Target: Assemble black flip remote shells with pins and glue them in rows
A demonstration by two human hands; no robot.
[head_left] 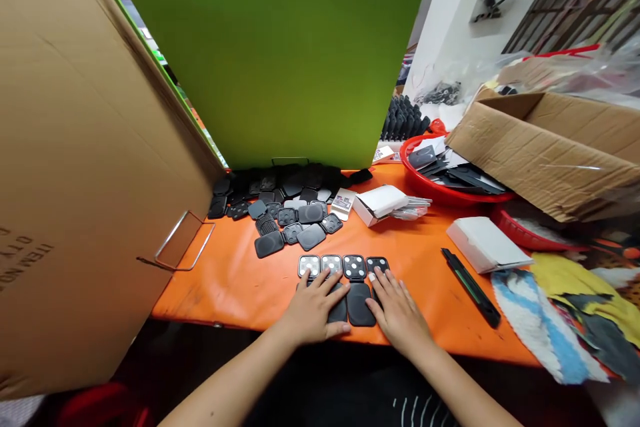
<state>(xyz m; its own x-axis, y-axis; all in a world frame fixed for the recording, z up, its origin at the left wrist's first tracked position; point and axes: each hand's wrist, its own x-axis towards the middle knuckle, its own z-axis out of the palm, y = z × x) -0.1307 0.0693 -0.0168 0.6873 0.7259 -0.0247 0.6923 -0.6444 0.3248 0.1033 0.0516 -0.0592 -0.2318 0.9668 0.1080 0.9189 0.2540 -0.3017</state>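
On the orange tabletop (235, 293) in front of me, a row of several flat black hinged cases lies unfolded. Their far halves are square with pale dots, such as the dotted half (354, 267); a plain black near half (361, 305) shows between my hands. My left hand (314, 307) rests palm down on the left cases, fingers spread, fingertips on their dotted halves. Flat on the rightmost case lies my right hand (400, 310), its fingers stretched out, the fingertips at a dotted half (377, 263). My hands partly cover the near halves.
Behind the row is a loose pile of similar black cases (311, 213). A white box (381, 203), a black-and-green box cutter (471, 287), another white box (487, 243), a cloth (545, 323) and a red basin (425, 180) lie rightward. Cardboard (90, 167) and a green panel (280, 53) stand around.
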